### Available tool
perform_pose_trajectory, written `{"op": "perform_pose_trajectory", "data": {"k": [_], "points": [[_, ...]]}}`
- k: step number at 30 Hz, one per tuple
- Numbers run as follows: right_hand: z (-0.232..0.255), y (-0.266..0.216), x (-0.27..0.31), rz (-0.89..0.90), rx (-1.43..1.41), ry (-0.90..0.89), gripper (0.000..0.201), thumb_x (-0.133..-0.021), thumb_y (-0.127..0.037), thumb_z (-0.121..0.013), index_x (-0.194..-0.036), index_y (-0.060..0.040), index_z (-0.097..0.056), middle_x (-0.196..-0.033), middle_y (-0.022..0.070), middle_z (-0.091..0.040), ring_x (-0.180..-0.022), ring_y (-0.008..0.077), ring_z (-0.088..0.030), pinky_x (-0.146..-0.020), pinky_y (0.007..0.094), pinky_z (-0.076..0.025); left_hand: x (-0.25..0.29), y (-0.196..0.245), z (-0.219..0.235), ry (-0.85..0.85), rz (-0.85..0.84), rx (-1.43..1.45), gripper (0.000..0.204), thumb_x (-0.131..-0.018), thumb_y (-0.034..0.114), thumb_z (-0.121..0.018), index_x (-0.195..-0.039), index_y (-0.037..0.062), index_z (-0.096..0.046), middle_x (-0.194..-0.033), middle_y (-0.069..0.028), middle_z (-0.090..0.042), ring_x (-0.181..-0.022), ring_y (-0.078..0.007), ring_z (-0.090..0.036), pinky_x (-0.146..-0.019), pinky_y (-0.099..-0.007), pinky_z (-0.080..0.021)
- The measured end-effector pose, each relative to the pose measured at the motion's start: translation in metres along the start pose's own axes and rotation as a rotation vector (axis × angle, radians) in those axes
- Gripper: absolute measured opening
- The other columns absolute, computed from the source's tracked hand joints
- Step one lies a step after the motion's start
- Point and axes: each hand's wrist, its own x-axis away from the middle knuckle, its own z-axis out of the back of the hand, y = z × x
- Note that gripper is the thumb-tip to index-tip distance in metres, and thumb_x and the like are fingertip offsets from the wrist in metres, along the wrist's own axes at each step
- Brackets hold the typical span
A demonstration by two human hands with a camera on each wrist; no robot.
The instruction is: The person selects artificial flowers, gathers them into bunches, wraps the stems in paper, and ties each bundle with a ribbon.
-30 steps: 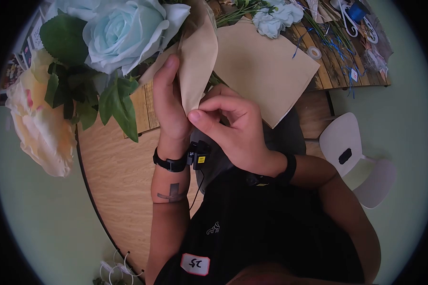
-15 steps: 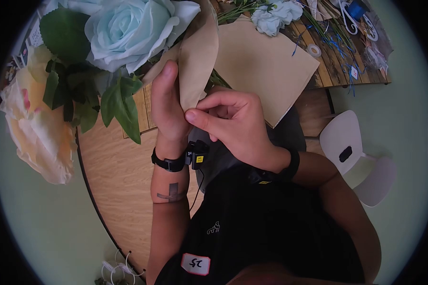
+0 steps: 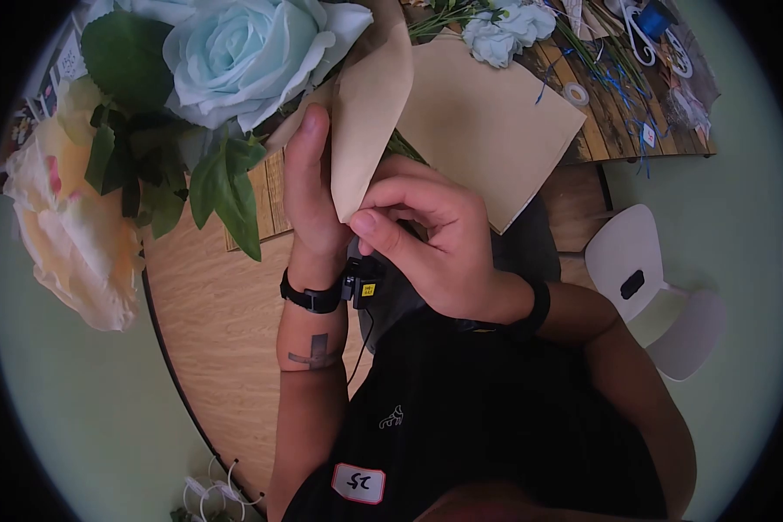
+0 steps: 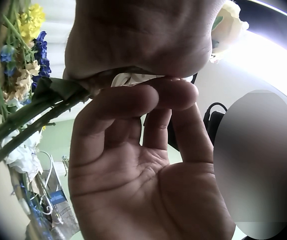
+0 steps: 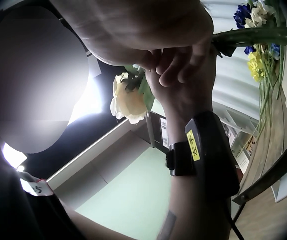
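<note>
A bouquet with a large pale blue rose [image 3: 239, 65], a peach rose [image 3: 70, 209] and green leaves fills the upper left of the head view. Tan wrapping paper [image 3: 370, 113] folds around its near side. My left hand [image 3: 313, 191] holds the wrapped bouquet from below, thumb up along the paper and the other fingers hidden behind it. At the paper's lower corner, my right hand [image 3: 444, 235] pinches the edge between thumb and forefinger, close beside the left palm. Green stems [image 4: 33, 115] stick out past the hands in the left wrist view.
On the wooden table [image 3: 596, 130] lie a tan paper sheet [image 3: 487, 122], pale blue flowers [image 3: 500, 39], a tape roll [image 3: 574, 94] and a blue spool [image 3: 652, 19] among loose stems. A white chair [image 3: 618, 248] with a dark object on it stands at the right.
The bouquet has shifted slightly to the right. My right hand has moved a little lower with the paper corner, which now comes to a neater point.
</note>
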Motion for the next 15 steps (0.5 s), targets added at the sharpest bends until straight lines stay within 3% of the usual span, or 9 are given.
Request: {"op": "perform_pose_trajectory", "data": {"k": [2,4,5,7,10,13,15], "points": [[0.001,-0.003,-0.001,-0.001,0.025,0.0,0.007,-0.097,0.001,-0.064,-0.099,0.0069,-0.066,-0.101,0.0083,-0.062,-0.08,0.0116,-0.063,-0.071,0.0241,-0.052,0.0,0.0,0.0,-0.02,0.001,-0.022,0.067,-0.105,0.051,-0.031,-0.126,-0.0062,-0.059,-0.109,-0.0159,-0.069,-0.092,-0.0196,-0.064,-0.077,-0.0281,-0.048],[0.005,-0.006,-0.005,0.168,0.283,-0.02,0.004,-0.091,0.004,-0.069,-0.094,0.0052,-0.067,-0.094,0.0085,-0.062,-0.077,0.0131,-0.062,-0.068,0.0246,-0.051,0.001,-0.002,-0.002,0.045,0.017,-0.011,0.069,-0.105,0.053,-0.03,-0.127,-0.0059,-0.058,-0.111,-0.0155,-0.069,-0.091,-0.0187,-0.064,-0.075,-0.0283,-0.047],[0.005,-0.009,-0.006,0.168,0.283,-0.021,0.004,-0.091,0.004,-0.069,-0.094,0.0052,-0.067,-0.094,0.0085,-0.062,-0.077,0.0131,-0.062,-0.068,0.0246,-0.051,0.001,-0.002,-0.001,0.045,0.016,-0.01,0.069,-0.105,0.053,-0.03,-0.127,-0.0059,-0.058,-0.111,-0.0155,-0.069,-0.091,-0.0187,-0.064,-0.075,-0.0283,-0.047],[0.006,-0.014,-0.008,0.355,0.593,0.043,0.01,-0.082,0.006,-0.074,-0.089,0.0032,-0.066,-0.088,0.0088,-0.061,-0.071,0.0159,-0.062,-0.063,0.0262,-0.05,0.001,-0.003,0.004,-0.005,-0.008,-0.061,0.071,-0.105,0.054,-0.029,-0.13,-0.0064,-0.056,-0.111,-0.0176,-0.069,-0.091,-0.019,-0.064,-0.075,-0.029,-0.048],[0.014,-0.014,-0.009,0.486,0.766,0.062,0.014,-0.077,0.006,-0.076,-0.086,0.0015,-0.066,-0.085,0.0085,-0.061,-0.066,0.0182,-0.061,-0.057,0.0279,-0.048,-0.002,-0.003,-0.005,0.047,-0.078,0.039,0.071,-0.105,0.053,-0.028,-0.132,-0.0074,-0.053,-0.111,-0.0202,-0.068,-0.091,-0.0191,-0.064,-0.075,-0.0293,-0.048],[0.018,-0.018,-0.006,0.499,0.836,0.057,0.014,-0.077,0.006,-0.076,-0.085,0.0003,-0.066,-0.085,0.0077,-0.061,-0.063,0.0179,-0.061,-0.055,0.0288,-0.047,-0.002,-0.001,-0.018,0.148,-0.127,0.086,0.07,-0.105,0.052,-0.027,-0.131,-0.0087,-0.052,-0.113,-0.0221,-0.066,-0.091,-0.0188,-0.064,-0.075,-0.0292,-0.048],[0.019,-0.017,-0.007,0.538,0.883,0.032,0.014,-0.077,0.005,-0.076,-0.085,0.0,-0.066,-0.085,0.0076,-0.061,-0.063,0.0181,-0.061,-0.054,0.0287,-0.047,-0.001,-0.001,-0.01,0.106,-0.11,0.03,0.072,-0.105,0.054,-0.027,-0.13,-0.0087,-0.052,-0.114,-0.0219,-0.066,-0.09,-0.0188,-0.063,-0.074,-0.0287,-0.048]]}}
